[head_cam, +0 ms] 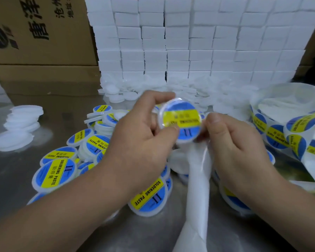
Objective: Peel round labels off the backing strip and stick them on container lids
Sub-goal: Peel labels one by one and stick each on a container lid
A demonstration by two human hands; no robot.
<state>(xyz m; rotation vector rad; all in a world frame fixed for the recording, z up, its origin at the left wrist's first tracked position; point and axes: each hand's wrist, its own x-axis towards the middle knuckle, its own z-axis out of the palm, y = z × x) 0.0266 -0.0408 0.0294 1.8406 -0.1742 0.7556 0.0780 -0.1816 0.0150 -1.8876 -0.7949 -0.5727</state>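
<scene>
- Lid [171,108], round and white, is being held up at the centre of the view, above the table [16,179], with its top facing the camera.
- A blue and yellow label [182,120] reading "SOLDERING PASTE" is lying on it.
- The left hand [142,139] is gripping the lid's left rim, thumb below and fingers curled over the top.
- The right hand [238,146] is pinching the lid's right edge, fingers curled; whether it is also gripping the strip is unclear.
- The white strip [196,179] is hanging between the hands, trailing down towards the viewer.
- Labelled lids [55,173] are lying heaped under the left arm.
- Plain lids [116,95] are lying piled behind.
- Unpeeled labels [280,131] are lying curled at right.
- White boxes [189,42] are standing stacked along the back, beside cartons [40,33].
</scene>
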